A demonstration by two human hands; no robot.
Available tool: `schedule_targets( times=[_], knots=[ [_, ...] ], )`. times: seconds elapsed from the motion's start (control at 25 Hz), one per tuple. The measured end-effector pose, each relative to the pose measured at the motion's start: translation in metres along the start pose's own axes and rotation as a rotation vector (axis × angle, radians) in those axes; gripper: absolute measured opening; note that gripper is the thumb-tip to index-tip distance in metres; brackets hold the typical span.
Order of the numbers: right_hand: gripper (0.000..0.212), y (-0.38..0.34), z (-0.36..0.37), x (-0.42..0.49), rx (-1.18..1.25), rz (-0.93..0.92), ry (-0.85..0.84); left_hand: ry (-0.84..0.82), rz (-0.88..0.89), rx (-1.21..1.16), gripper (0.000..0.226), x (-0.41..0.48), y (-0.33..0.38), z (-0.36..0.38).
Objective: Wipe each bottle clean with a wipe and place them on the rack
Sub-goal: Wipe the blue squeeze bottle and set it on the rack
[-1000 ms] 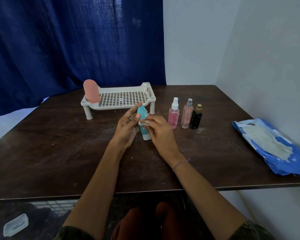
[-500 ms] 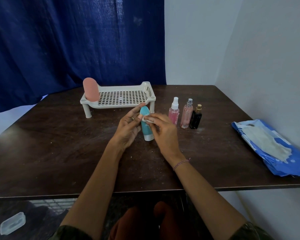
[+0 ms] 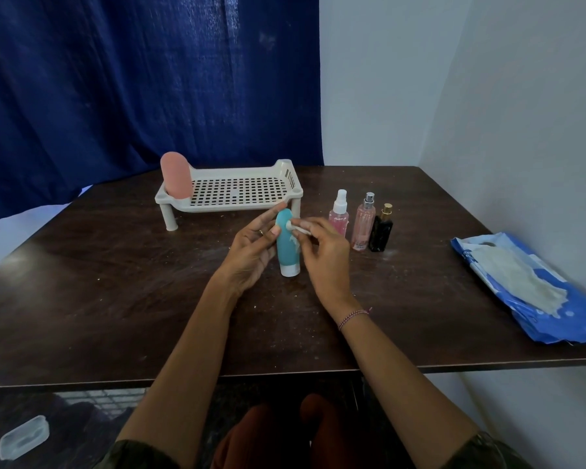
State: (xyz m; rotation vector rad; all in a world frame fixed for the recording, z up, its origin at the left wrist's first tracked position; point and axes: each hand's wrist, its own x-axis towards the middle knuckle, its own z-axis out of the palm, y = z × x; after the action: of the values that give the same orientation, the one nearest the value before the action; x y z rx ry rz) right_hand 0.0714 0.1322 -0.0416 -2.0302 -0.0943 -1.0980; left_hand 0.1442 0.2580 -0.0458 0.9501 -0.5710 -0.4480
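Because the teal bottle point(image 3: 286, 247) stands upright on its narrow white cap on the table point(image 3: 115, 282), a hard rub near its top could tip it or slide it out of the light hold. The left hand point(image 3: 251, 255) has nearly straight fingers, with thumb and fingertips touching the bottle's left side. The right hand point(image 3: 325, 262) has curled fingers pinching a small white wipe point(image 3: 298, 228) against the bottle's upper right side.
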Motion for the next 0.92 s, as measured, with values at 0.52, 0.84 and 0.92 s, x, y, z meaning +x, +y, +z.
schedule_targets(
  times=[0.52,0.84,0.92],
  knots=[
    [0.021,-0.001,-0.003,0.004,-0.017,0.028,0.056,-0.054,0.011,0.040,0.041,0.002,-0.004,-0.002],
    [0.023,-0.004,-0.008,0.006,-0.072,-0.249,-0.067,-0.036,-0.006,0.033,0.036,0.003,-0.007,-0.004],
    [0.022,-0.003,-0.010,0.012,-0.092,-0.214,-0.070,-0.032,-0.006,0.043,0.036,0.003,-0.007,-0.004]
  ],
)
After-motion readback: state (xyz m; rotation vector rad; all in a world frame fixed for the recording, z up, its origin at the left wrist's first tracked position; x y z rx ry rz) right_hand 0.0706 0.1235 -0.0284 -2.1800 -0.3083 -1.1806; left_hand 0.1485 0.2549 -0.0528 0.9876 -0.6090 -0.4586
